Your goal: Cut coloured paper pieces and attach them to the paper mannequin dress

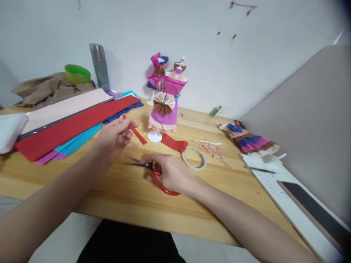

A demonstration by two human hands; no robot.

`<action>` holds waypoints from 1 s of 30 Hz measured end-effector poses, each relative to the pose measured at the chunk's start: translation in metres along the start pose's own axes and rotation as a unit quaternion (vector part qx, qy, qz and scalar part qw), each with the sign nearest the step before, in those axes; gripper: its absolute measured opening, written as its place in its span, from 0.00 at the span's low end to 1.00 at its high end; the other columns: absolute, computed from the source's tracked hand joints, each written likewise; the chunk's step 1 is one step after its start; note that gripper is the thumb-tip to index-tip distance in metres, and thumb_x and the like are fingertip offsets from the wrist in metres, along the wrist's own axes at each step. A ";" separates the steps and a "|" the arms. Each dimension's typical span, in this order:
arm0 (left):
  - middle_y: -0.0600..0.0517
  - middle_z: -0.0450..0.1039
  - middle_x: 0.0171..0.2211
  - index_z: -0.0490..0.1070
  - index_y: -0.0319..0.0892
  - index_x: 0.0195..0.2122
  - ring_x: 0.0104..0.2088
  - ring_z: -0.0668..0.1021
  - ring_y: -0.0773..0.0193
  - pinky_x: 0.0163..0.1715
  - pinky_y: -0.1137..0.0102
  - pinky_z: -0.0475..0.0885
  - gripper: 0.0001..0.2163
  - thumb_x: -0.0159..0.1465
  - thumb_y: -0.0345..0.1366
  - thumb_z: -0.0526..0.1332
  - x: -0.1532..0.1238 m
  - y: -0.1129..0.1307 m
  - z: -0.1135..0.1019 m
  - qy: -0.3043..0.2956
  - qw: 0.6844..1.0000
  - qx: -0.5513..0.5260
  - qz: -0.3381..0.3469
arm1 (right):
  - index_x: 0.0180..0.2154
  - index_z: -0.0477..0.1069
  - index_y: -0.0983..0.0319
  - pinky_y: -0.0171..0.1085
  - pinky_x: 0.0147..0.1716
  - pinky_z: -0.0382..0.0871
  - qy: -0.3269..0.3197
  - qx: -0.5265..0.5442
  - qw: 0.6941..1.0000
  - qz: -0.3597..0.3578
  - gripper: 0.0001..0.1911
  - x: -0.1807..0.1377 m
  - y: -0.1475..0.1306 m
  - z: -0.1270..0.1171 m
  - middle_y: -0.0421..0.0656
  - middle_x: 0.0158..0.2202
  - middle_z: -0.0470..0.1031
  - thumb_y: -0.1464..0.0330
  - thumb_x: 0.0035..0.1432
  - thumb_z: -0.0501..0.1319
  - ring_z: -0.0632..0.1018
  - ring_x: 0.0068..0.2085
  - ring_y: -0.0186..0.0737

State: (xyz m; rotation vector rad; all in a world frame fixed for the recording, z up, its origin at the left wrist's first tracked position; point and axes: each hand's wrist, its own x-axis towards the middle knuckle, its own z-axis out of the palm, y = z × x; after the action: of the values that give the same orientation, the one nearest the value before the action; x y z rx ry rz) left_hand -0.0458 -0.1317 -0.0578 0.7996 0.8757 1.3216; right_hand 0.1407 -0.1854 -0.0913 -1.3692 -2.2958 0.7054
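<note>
My left hand (114, 136) pinches a narrow red paper strip (138, 134) that slants down to the right above the wooden table. Red-handled scissors (164, 187) are gripped in my right hand (173, 173), their blades slightly apart and pointing left, below the strip and not touching it. Beyond my right hand lies a wider piece of red crepe paper (173, 143), its end by a roll of white tape (203, 160). Behind these stands a small dress form (168, 116) in a pink paper dress with a pleated fan rosette (164, 103).
Folded crepe paper sheets (82, 120) spread across the left side, near a steel flask (100, 64) and green tape roll (78, 74). Paper scraps (212, 149) lie right of centre. A doll in a layered dress (251, 139) and a white board (263, 182) occupy the right.
</note>
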 end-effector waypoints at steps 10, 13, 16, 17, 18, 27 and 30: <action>0.54 0.69 0.19 0.74 0.36 0.24 0.16 0.65 0.76 0.15 0.80 0.57 0.08 0.54 0.34 0.69 0.006 -0.003 -0.007 -0.021 0.994 0.106 0.014 | 0.59 0.65 0.61 0.35 0.30 0.62 -0.101 -0.193 0.972 -0.086 0.29 -0.011 -0.007 -0.018 0.49 0.42 0.76 0.74 0.53 0.58 0.76 0.38 0.43; 0.53 0.69 0.18 0.77 0.37 0.24 0.17 0.66 0.75 0.16 0.79 0.58 0.07 0.51 0.35 0.71 0.003 -0.009 -0.004 -0.029 0.987 0.151 0.039 | 0.56 0.67 0.61 0.35 0.28 0.58 -0.099 -0.228 0.965 -0.088 0.27 -0.011 -0.007 -0.021 0.48 0.39 0.76 0.74 0.53 0.58 0.75 0.34 0.42; 0.53 0.71 0.19 0.77 0.37 0.21 0.18 0.67 0.74 0.18 0.79 0.60 0.06 0.48 0.33 0.70 -0.001 -0.011 0.000 -0.026 0.988 0.151 0.030 | 0.49 0.69 0.61 0.34 0.26 0.54 -0.116 -0.181 0.973 -0.087 0.20 -0.009 -0.005 -0.027 0.43 0.34 0.75 0.70 0.52 0.61 0.72 0.30 0.37; 0.53 0.72 0.20 0.77 0.38 0.21 0.18 0.67 0.75 0.18 0.78 0.60 0.05 0.48 0.32 0.70 -0.002 -0.011 0.001 -0.025 0.989 0.145 0.025 | 0.48 0.69 0.61 0.34 0.26 0.54 -0.126 -0.154 0.976 -0.084 0.19 -0.008 -0.004 -0.029 0.41 0.32 0.74 0.69 0.52 0.63 0.70 0.28 0.36; 0.53 0.73 0.20 0.77 0.38 0.21 0.18 0.67 0.75 0.18 0.78 0.61 0.04 0.47 0.32 0.70 -0.003 -0.011 0.001 -0.024 0.990 0.141 0.020 | 0.46 0.69 0.61 0.33 0.26 0.54 -0.136 -0.126 0.979 -0.081 0.18 -0.007 -0.003 -0.032 0.39 0.31 0.72 0.68 0.52 0.65 0.69 0.27 0.34; 0.56 0.70 0.18 0.76 0.37 0.26 0.18 0.69 0.75 0.19 0.80 0.63 0.05 0.50 0.29 0.71 -0.003 -0.013 0.001 -0.035 0.997 0.071 -0.026 | 0.34 0.63 0.59 0.35 0.30 0.62 0.106 0.250 0.961 -0.055 0.12 0.007 0.010 -0.026 0.37 0.29 0.66 0.63 0.53 0.66 0.68 0.29 0.35; 0.55 0.71 0.19 0.75 0.36 0.25 0.20 0.73 0.73 0.20 0.80 0.65 0.06 0.50 0.28 0.72 -0.003 -0.017 0.001 -0.032 0.997 0.044 -0.054 | 0.39 0.64 0.58 0.38 0.35 0.67 0.138 0.330 0.933 -0.018 0.18 0.012 0.013 -0.013 0.40 0.34 0.71 0.63 0.50 0.69 0.74 0.35 0.39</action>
State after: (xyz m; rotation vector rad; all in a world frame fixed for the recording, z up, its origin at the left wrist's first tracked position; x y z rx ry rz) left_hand -0.0368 -0.1365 -0.0722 0.8461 0.9186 1.1631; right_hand 0.1520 -0.1664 -0.0876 -1.0186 -1.6329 1.0686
